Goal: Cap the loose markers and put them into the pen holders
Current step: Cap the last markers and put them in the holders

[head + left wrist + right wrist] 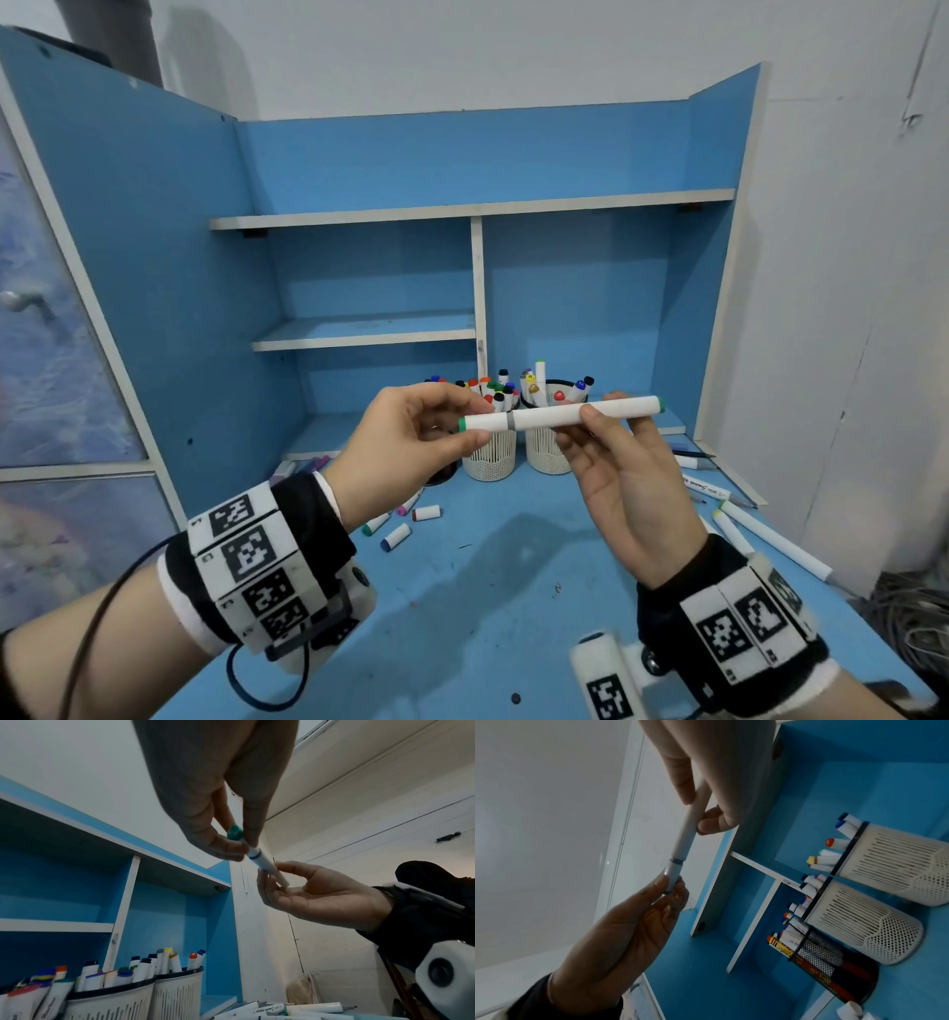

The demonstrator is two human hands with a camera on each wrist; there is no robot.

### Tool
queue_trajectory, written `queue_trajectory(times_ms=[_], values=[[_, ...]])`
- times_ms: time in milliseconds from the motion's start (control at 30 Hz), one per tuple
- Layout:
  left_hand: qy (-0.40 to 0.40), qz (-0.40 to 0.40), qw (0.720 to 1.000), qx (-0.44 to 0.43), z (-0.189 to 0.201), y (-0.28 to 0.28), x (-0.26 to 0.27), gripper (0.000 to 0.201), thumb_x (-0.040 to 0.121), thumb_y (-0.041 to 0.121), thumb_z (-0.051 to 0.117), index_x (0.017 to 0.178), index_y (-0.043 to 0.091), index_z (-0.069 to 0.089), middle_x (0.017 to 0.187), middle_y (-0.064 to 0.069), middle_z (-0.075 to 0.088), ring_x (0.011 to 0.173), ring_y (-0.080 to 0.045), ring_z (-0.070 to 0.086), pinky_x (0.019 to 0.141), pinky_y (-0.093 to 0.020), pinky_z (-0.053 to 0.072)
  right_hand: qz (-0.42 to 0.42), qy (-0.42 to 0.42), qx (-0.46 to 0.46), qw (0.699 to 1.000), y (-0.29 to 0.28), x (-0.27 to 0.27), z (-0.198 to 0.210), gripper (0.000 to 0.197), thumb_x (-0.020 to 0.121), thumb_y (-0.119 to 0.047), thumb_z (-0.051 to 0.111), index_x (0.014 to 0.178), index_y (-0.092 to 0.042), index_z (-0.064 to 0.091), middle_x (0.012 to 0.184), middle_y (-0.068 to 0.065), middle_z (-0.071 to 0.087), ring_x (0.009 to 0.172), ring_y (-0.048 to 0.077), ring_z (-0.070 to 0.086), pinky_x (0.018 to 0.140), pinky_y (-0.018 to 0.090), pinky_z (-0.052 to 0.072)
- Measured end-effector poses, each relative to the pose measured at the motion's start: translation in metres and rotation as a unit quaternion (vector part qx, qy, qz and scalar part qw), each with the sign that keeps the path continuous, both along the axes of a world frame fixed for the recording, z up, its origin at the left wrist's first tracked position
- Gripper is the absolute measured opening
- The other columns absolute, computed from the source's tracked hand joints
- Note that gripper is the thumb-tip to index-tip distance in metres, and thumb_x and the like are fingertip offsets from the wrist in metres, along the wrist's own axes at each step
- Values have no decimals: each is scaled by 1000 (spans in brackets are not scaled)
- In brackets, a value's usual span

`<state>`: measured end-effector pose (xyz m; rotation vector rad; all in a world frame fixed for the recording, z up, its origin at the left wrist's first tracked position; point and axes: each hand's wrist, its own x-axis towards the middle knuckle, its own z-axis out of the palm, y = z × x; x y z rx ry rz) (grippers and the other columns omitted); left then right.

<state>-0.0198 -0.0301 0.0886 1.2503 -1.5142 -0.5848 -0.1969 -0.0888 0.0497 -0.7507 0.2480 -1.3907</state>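
Observation:
A white marker with green ends [560, 414] is held level above the blue desk, in front of the holders. My left hand [411, 447] pinches its capped left end [235, 834] between thumb and fingers. My right hand [611, 452] pinches the barrel [689, 825] further right, thumb on top. The cap sits on the marker with a grey ring [511, 421] showing at the joint. Two white pen holders [490, 457] [547, 452] full of capped markers stand behind the hands, and a black mesh holder [834, 963] stands to their left.
Loose caps [426, 513] [395, 537] lie on the blue desk [488, 591] under my left hand. Several loose markers [770, 539] lie at the desk's right edge. A blue hutch with white shelves [472, 208] rises behind the holders.

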Motion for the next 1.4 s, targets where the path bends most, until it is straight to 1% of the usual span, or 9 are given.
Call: queue_trajectory(times_ms=[233, 367, 533, 733, 833, 900, 1100, 1267, 1400], values=[[72, -5, 997, -13, -5, -1, -5, 18, 81, -1, 66, 94, 10, 71, 85, -19, 73, 86, -42, 67, 81, -69, 42, -16, -3, -39, 999, -2, 6, -2, 23, 74, -9, 63, 91, -16, 50, 89, 11, 66, 85, 21, 67, 72, 27, 56], [75, -8, 997, -22, -5, -4, -4, 18, 81, -2, 64, 95, 8, 70, 82, -14, 74, 80, -29, 72, 81, -52, 52, -27, -8, -58, 998, -5, 12, -7, 46, 60, -21, 77, 95, -15, 48, 99, 17, 61, 94, 25, 66, 75, 28, 55], [66, -6, 998, -3, -10, -12, 2, 18, 80, -2, 66, 93, 8, 71, 85, -17, 73, 83, -36, 70, 81, -67, 44, -36, 15, -62, 997, -9, 14, -11, 51, 58, -21, 75, 99, -12, 45, 89, 8, 67, 97, 27, 66, 75, 27, 55], [-147, 30, 988, 40, -10, -43, 12, 18, 76, 14, 77, 90, 25, 76, 83, 2, 74, 81, -20, 68, 78, -35, 55, -53, 192, -104, 974, -24, 4, 1, 21, 85, 6, 59, 93, -9, 46, 86, 9, 62, 87, 21, 70, 78, 30, 58], [-163, 33, 986, 20, -5, -54, 1, 22, 73, 21, 79, 94, 25, 74, 90, 13, 72, 81, 7, 63, 76, -12, 49, -79, 259, -122, 955, -31, -2, 7, 21, 85, 9, 60, 91, -6, 46, 84, 10, 58, 81, 23, 69, 73, 29, 58], [-182, 14, 983, -4, 1, -61, -11, 24, 72, 23, 80, 93, 29, 71, 91, 16, 71, 80, 12, 59, 76, -7, 46, -85, 290, -135, 944, -35, -7, 9, 22, 83, 8, 63, 88, -5, 47, 81, 9, 59, 79, 23, 69, 74, 32, 59], [-251, -40, 965, -60, 13, -80, -47, 21, 71, 19, 80, 92, 19, 74, 78, 8, 68, 72, -5, 60, 69, -14, 48, -115, 344, -156, 919, -46, -24, 17, 19, 81, 1, 69, 85, -4, 51, 75, 6, 61, 69, 13, 65, 58, 18, 51], [-301, -46, 951, -58, 17, -108, -55, 19, 73, 14, 73, 91, 22, 73, 78, 4, 70, 72, -10, 62, 73, -27, 53, -85, 390, -150, 905, -61, -51, 19, 22, 80, 2, 69, 96, -6, 55, 81, 11, 67, 74, 22, 66, 72, 31, 56], [-269, -7, 962, -53, 22, -136, -53, 51, 74, 8, 70, 120, 25, 54, 83, 4, 60, 72, -20, 64, 71, -31, 55, -89, 548, -152, 818, -87, -86, 4, 27, 78, -1, 71, 94, -17, 57, 79, 8, 68, 73, 24, 63, 79, 37, 52]])
